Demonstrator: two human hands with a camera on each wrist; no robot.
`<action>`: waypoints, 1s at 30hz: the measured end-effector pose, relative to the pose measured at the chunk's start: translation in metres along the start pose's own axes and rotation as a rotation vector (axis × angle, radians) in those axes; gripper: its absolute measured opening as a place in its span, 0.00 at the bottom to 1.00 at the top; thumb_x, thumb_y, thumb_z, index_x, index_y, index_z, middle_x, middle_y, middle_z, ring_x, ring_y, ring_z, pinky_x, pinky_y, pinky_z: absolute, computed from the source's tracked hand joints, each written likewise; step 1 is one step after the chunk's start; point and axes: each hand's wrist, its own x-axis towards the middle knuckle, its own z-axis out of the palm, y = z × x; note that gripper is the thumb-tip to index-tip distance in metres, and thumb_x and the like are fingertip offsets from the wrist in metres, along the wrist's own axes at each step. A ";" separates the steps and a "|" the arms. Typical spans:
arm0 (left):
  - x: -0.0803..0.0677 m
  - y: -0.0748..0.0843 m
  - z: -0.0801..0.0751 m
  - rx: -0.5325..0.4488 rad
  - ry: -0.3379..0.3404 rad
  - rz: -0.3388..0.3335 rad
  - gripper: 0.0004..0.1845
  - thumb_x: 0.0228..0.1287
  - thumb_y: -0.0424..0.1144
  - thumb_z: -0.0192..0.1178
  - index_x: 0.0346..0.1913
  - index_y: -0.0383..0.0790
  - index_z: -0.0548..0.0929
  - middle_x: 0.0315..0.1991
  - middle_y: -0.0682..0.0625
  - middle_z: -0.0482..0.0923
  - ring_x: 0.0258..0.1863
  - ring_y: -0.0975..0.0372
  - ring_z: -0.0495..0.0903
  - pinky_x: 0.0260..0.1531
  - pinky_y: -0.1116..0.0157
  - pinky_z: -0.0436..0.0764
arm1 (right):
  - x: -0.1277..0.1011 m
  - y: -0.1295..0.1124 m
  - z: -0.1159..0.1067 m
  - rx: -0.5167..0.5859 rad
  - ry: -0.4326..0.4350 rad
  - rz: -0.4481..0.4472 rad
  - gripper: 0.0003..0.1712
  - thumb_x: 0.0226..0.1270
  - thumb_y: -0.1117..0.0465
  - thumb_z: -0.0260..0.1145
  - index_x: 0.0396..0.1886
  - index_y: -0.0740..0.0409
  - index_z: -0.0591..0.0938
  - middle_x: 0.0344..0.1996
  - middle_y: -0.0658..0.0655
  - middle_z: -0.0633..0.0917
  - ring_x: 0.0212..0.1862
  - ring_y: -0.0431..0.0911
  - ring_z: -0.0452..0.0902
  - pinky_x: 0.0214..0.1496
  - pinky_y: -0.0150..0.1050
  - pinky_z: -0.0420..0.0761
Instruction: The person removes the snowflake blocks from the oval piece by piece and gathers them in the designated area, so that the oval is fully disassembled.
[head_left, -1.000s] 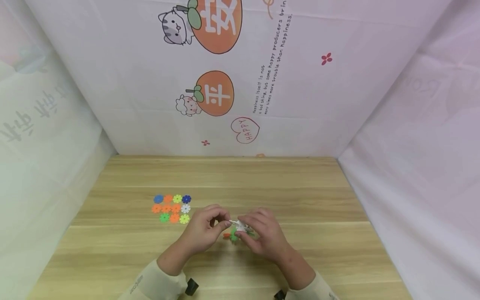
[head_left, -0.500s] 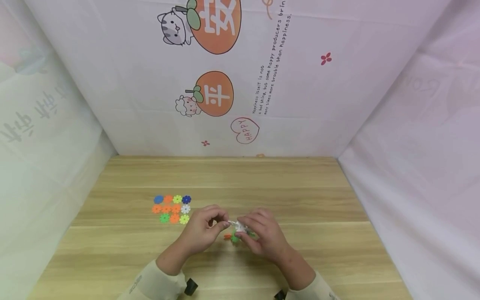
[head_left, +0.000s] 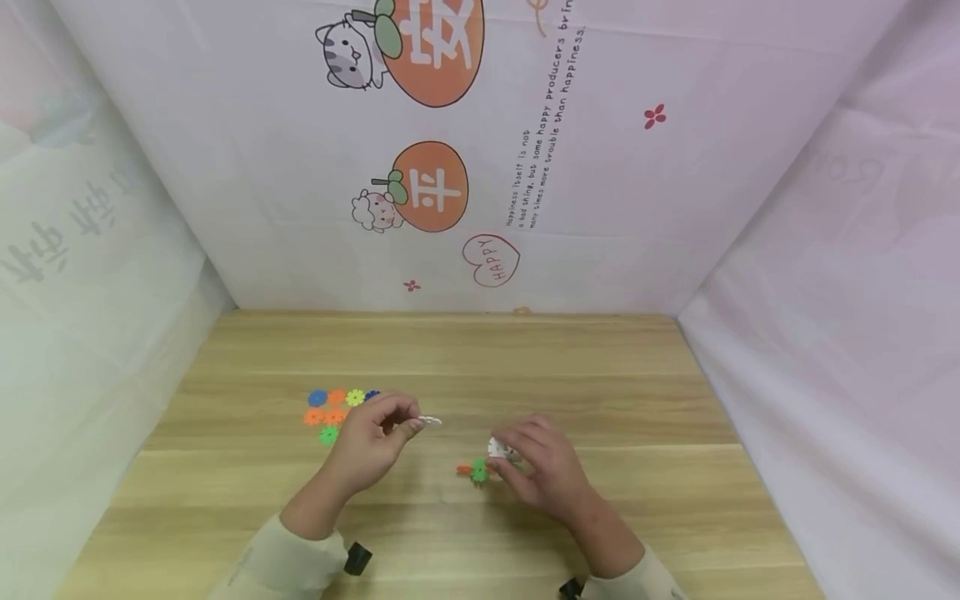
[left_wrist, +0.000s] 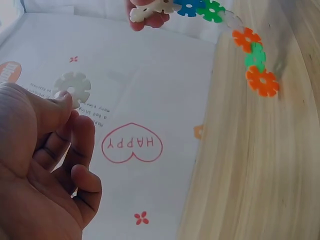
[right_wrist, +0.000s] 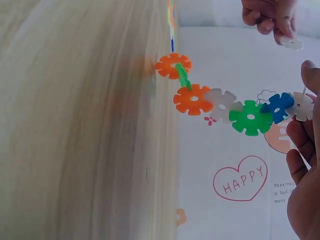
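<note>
Between thumb and fingertips, my left hand (head_left: 367,442) pinches a single white notched plastic disc (left_wrist: 76,81), apart from the other pieces. My right hand (head_left: 543,467) grips the white end disc (right_wrist: 302,111) of a chain of interlocking snowflake discs. Beyond that white disc, the chain runs through a blue disc (right_wrist: 278,109), a green disc (right_wrist: 248,127), a whitish one, an orange disc (right_wrist: 186,104), another green one and a last orange disc (right_wrist: 167,70). The chain hangs down from the right fingers, which hide part of the held end in the head view.
Several loose discs lie flat in rows on the wooden table (head_left: 585,367), left of the hands, among them a blue disc (head_left: 317,398) and a green disc (head_left: 328,436). The left hand covers some of them. Printed white cloth (head_left: 600,208) walls the back and sides.
My left hand has moved away to the left with the white disc, leaving a gap between it and the chain. My right hand has shifted slightly right with the chain.
</note>
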 end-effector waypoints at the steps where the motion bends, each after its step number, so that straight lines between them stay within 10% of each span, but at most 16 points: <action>1: -0.001 -0.001 -0.001 -0.002 -0.005 -0.017 0.04 0.70 0.40 0.69 0.39 0.45 0.85 0.34 0.59 0.80 0.31 0.60 0.73 0.31 0.66 0.75 | 0.000 0.000 0.000 0.001 0.001 -0.004 0.18 0.70 0.51 0.73 0.48 0.62 0.88 0.40 0.53 0.90 0.40 0.46 0.82 0.45 0.42 0.79; 15: -0.019 -0.023 -0.027 0.048 0.084 -0.244 0.03 0.67 0.43 0.72 0.39 0.52 0.88 0.35 0.58 0.85 0.33 0.57 0.80 0.31 0.66 0.80 | -0.002 0.001 -0.002 0.001 0.003 -0.002 0.18 0.69 0.52 0.74 0.48 0.62 0.88 0.40 0.53 0.90 0.41 0.47 0.82 0.48 0.44 0.79; 30: -0.038 -0.045 -0.046 0.143 0.123 -0.344 0.05 0.68 0.43 0.71 0.40 0.46 0.88 0.36 0.55 0.87 0.36 0.60 0.84 0.34 0.67 0.83 | -0.001 0.001 0.000 0.000 0.010 -0.014 0.18 0.71 0.51 0.72 0.47 0.62 0.88 0.40 0.54 0.90 0.41 0.48 0.82 0.48 0.44 0.79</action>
